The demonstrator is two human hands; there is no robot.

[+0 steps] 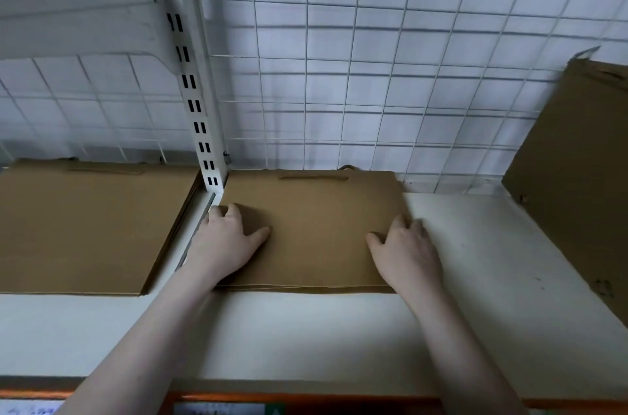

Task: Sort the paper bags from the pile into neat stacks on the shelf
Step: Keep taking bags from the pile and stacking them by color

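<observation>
Left grip: the left hand (227, 242) lies flat on the left part of the middle stack (312, 231), fingers spread and fairly straight, fingertips at its left edge beside the upright post (190, 74); it clasps nothing.
Right grip: the right hand (406, 253) rests on the right edge of the same stack, fingers loosely bent over that edge, thumb lying on the top bag; whether the fingers hook under the edge cannot be told.
Middle stack: flat brown paper bags, several layers showing at the near edge; a handle lies on the top bag near the back; it sits on the white shelf (492, 261).
Stacks counted: three groups of brown bags in view.
Left stack (88, 227): thicker, lying flat on the far side of the post, apart from the hands.
Right bags (577, 176): tilted, leaning at the right end of the shelf, well apart from the middle stack.
Behind: a white wire grid (390, 57) over tiles.
Hands counted: two, both on the middle stack.
</observation>
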